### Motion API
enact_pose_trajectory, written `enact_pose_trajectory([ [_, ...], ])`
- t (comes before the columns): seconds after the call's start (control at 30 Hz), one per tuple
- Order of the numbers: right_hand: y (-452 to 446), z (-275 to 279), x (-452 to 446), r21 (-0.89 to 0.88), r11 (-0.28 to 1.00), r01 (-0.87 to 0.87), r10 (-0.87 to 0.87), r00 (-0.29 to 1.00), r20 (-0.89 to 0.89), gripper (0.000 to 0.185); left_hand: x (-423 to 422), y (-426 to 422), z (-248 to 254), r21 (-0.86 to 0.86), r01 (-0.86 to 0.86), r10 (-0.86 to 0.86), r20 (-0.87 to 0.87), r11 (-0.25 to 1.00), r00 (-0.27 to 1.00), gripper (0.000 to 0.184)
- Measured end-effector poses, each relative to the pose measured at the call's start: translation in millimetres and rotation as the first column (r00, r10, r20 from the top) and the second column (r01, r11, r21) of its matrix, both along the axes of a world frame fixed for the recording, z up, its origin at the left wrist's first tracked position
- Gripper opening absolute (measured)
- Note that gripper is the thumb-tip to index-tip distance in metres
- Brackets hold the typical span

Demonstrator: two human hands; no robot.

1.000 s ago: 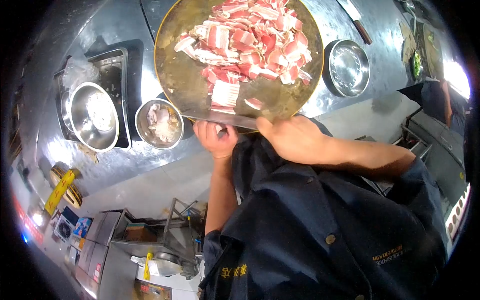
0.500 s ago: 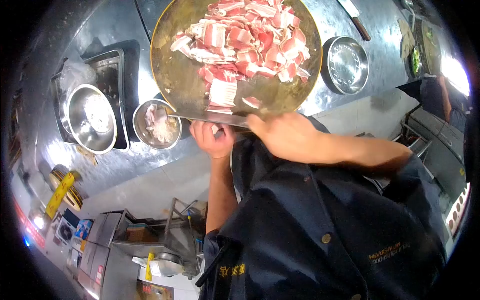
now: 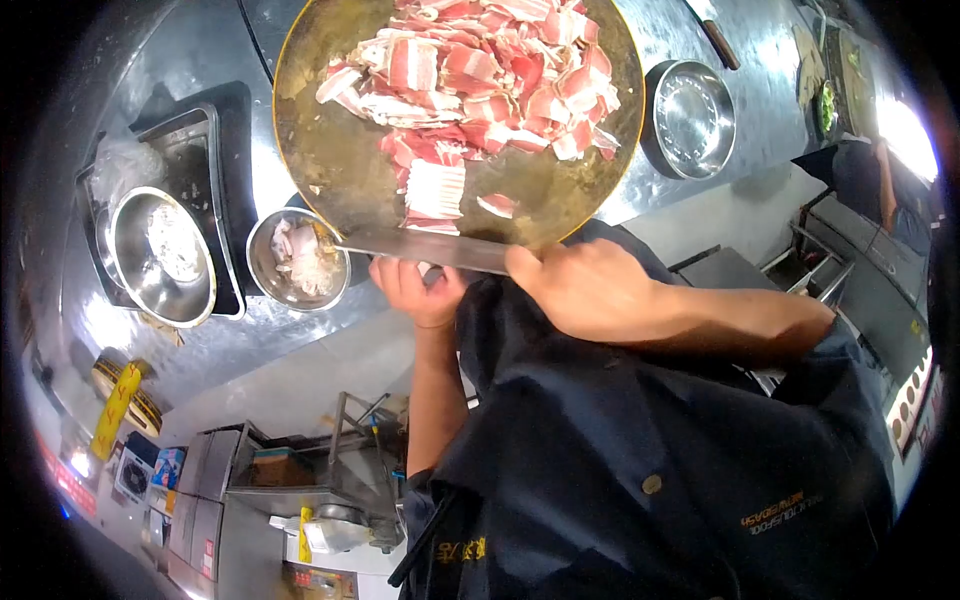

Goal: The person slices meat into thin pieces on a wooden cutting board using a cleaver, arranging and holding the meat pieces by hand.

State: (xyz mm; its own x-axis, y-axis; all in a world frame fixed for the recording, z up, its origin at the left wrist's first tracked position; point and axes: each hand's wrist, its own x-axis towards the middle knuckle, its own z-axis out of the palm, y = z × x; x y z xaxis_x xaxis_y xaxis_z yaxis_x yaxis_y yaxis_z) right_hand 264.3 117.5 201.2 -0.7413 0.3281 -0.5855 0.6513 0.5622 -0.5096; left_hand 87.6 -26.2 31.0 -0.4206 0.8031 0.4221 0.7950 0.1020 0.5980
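My right hand (image 3: pixel 585 290) is closed around the handle end of a cleaver (image 3: pixel 430 248), its broad blade pointing left along the near edge of a round chopping board (image 3: pixel 330 170). Just below the blade is my left hand (image 3: pixel 418 292), fingers curled in, with a small pale bit showing between them that I cannot identify. Sliced streaky pork (image 3: pixel 480 75) lies heaped on the board. A short row of slices (image 3: pixel 435 190) sits nearer the blade, and one loose slice (image 3: pixel 497 205) is beside it. Left of the blade tip stands a steel bowl (image 3: pixel 257 262) with pale meat scraps.
A larger steel bowl (image 3: pixel 205 295) rests against a black tray (image 3: pixel 232 270) on the left. On the right are a round steel pan (image 3: pixel 690 120) and another knife's wooden handle (image 3: pixel 720 45). Another person's arm (image 3: pixel 886 185) shows at far right.
The view has shifted a little, moving the bowls and board leftward. The cleaver and both hands sit slightly lower in view, keeping nearly the same pose. The meat pile looks unchanged.
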Motion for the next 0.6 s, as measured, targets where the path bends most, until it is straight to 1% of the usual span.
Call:
enact_pose_trajectory([
  [0.03,0.4,-5.8,-7.4,0.0,1.0,0.018,-0.018,0.999,-0.039,0.016,-1.1,-1.4,0.1,0.005,0.011,-0.011,0.001,1.0,1.0,0.025],
  [0.07,-0.4,-14.9,-14.5,-0.002,1.0,0.021,-0.021,0.999,-0.04,0.016,-1.6,-3.3,-0.9,0.003,0.013,-0.013,0.0,1.0,1.0,0.025],
  [0.13,-1.9,-36.5,-27.3,0.056,0.998,0.014,-0.002,0.979,-0.206,0.016,-2.5,-4.6,-3.0,-0.021,0.03,-0.03,0.021,0.999,0.999,0.024],
  [0.17,-1.3,-40.2,-30.1,0.066,0.998,0.011,0.003,0.976,-0.218,0.016,-1.8,-2.9,-1.8,-0.018,0.038,-0.038,0.019,0.999,0.999,0.024],
  [0.2,-3.7,-41.4,-26.2,0.069,0.997,0.018,-0.003,0.976,-0.219,0.016,-0.5,0.4,1.2,0.005,0.021,-0.021,0.008,1.0,1.0,0.022],
  [0.27,-6.7,-39.9,-12.6,0.15,0.989,0.014,0.021,0.974,-0.225,0.018,1.3,7.4,3.0,0.038,0.007,-0.007,-0.001,0.999,1.0,0.02],
  [0.3,-3.6,-24.5,-5.4,0.045,0.999,0.015,-0.01,0.994,-0.112,0.019,1.6,8.1,3.0,0.04,-0.01,0.01,-0.015,0.999,1.0,0.019],
  [0.33,-4.2,-21.0,3.5,0.046,0.999,0.014,-0.009,0.994,-0.111,0.019,1.9,6.9,3.0,0.037,-0.027,0.028,-0.028,0.999,0.999,0.018],
  [0.4,-4.1,-19.0,16.0,0.022,1.0,0.005,-0.004,0.999,-0.052,0.02,1.3,5.1,1.0,0.027,-0.024,0.024,-0.022,0.999,0.999,0.018],
  [0.43,-1.6,-23.8,11.0,-0.027,1.0,0.009,-0.011,0.998,-0.059,0.019,0.8,3.1,1.3,0.018,-0.011,0.011,-0.035,1.0,0.999,0.018],
  [0.47,-3.7,-38.7,-0.5,-0.036,0.999,0.01,-0.012,0.998,-0.058,0.019,-0.5,0.4,2.2,0.007,0.005,-0.004,-0.051,1.0,0.999,0.018],
  [0.53,-9.7,-79.0,-27.0,0.182,0.979,0.095,-0.028,0.94,-0.341,0.019,-1.4,1.4,-1.2,0.015,0.005,-0.004,-0.076,1.0,0.997,0.018],
  [0.57,-9.7,-85.7,-33.0,0.183,0.979,0.094,-0.025,0.937,-0.348,0.019,-0.1,2.6,0.4,0.02,-0.001,0.002,-0.072,1.0,0.997,0.018],
  [0.6,-9.6,-88.9,-38.7,0.128,0.988,0.083,-0.033,0.935,-0.353,0.02,0.1,2.8,2.1,0.022,-0.005,0.006,-0.067,1.0,0.998,0.018],
])
